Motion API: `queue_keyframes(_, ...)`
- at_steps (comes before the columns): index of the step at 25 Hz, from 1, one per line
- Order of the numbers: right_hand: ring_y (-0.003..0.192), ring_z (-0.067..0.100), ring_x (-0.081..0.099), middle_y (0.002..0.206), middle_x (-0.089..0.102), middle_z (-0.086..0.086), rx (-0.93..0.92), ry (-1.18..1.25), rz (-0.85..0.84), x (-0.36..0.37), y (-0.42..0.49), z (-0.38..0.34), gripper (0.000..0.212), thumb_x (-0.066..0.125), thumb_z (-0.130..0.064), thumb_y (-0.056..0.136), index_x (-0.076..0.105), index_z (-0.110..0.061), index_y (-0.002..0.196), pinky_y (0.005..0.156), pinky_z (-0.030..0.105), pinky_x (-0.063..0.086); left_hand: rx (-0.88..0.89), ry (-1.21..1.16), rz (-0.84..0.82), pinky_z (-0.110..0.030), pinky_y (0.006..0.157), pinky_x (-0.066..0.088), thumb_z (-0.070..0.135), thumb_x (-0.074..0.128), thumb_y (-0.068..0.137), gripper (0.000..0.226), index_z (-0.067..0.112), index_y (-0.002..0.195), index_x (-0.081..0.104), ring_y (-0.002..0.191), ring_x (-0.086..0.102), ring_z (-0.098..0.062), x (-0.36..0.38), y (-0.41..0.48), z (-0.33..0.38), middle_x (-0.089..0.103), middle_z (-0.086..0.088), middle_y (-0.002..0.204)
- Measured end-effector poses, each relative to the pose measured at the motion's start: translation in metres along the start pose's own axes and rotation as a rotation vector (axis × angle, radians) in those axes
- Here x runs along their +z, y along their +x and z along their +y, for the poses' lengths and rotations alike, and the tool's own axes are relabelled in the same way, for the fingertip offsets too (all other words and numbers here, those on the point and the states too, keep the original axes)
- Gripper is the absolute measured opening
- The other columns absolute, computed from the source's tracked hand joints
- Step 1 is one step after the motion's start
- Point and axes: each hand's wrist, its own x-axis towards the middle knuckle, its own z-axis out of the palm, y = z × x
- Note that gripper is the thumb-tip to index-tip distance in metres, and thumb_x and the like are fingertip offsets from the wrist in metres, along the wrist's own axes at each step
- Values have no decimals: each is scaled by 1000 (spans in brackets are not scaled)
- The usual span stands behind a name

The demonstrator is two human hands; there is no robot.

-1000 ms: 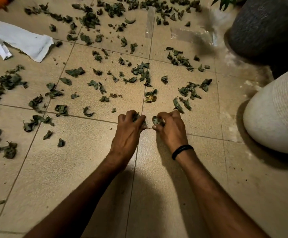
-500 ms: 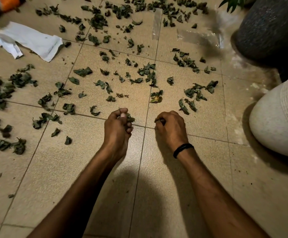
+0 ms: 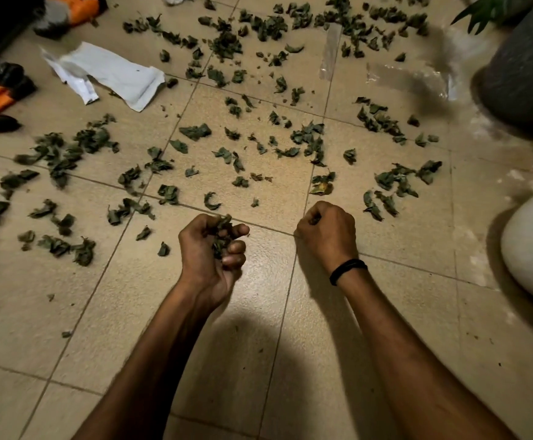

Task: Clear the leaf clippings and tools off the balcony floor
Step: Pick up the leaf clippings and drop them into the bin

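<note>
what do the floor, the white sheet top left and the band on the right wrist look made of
Floor: probably ceramic tile, matt speckled beige, with grout lines. White sheet: paper or thin plastic wrapper, creased with a ragged edge; can't tell which. Wristband: black, thin, likely elastic or cord; too small to be sure.

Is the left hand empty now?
No, the left hand holds a bunch of leaf clippings in its curled grip.

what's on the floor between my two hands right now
Only bare tile and a grout line, seen in the head view; the left hand and right hand each grip leaf clippings.
</note>
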Motion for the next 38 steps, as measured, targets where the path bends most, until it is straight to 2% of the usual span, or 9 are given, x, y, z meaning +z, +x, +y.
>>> queue_keyframes(4,97,13,63,103,70,0,-129,124,-76,12,8,-41,24,59,-10,90,71,-19,109,87,24,50,135,-129,17,-18,38,29,9,38,65,22,6,78,56,53,41,-15,-13,-12,17,61,-15,77)
queue_keyframes(8,97,24,57,105,60,10,-380,-126,-123,44,11,-69,16,57,-14,93,69,-11,102,79,26,40,276,2,142,-20,41,19,26,44,91,26,13,70,52,49,31,-13,-27,-13,31,49,-5,65)
queue_keyframes(13,100,25,59,102,65,12,-367,-49,-68,51,13,-93,15,59,-8,91,73,-8,97,86,27,45,851,1118,580,-28,56,35,51,44,102,41,15,83,52,61,51,-11,-59,-19,31,55,4,68)
queue_keyframes(16,101,24,54,110,57,10,-474,-38,-241,62,7,-116,30,69,-18,88,66,-9,116,81,25,42,738,1554,700,-38,77,44,65,43,96,57,17,126,44,97,55,-26,-82,-15,18,57,-10,108)
queue_keyframes(19,97,26,50,106,49,8,-543,-115,-352,79,3,-125,33,75,-29,82,66,-9,107,75,27,39,671,1809,768,-42,72,49,64,45,95,53,16,118,48,87,51,-28,-95,-3,5,56,-12,102)
queue_keyframes(27,97,17,59,108,63,6,-362,46,-31,60,15,-117,22,60,-10,94,66,-13,114,79,20,45,807,1312,653,-28,59,30,24,45,104,5,20,100,46,75,54,-13,-101,-13,23,56,7,85)
queue_keyframes(32,93,20,55,104,57,8,-384,-135,-124,65,28,-100,17,58,-10,95,73,-10,103,72,19,35,1078,1460,559,-32,70,42,-2,40,96,29,10,119,54,85,55,-19,-75,-1,51,60,-5,97)
queue_keyframes(36,101,18,62,106,70,5,-337,6,-10,60,22,-102,17,62,-12,91,74,-14,103,84,18,42,863,1812,646,-36,81,43,49,15,105,58,8,123,52,95,50,-24,-52,53,68,56,-15,110)
queue_keyframes(38,110,19,61,119,67,7,-240,60,61,52,33,-105,26,63,-13,92,69,-15,117,91,18,41,751,1926,726,-40,84,45,58,34,100,57,8,123,50,102,54,-31,-53,65,66,58,-17,114)
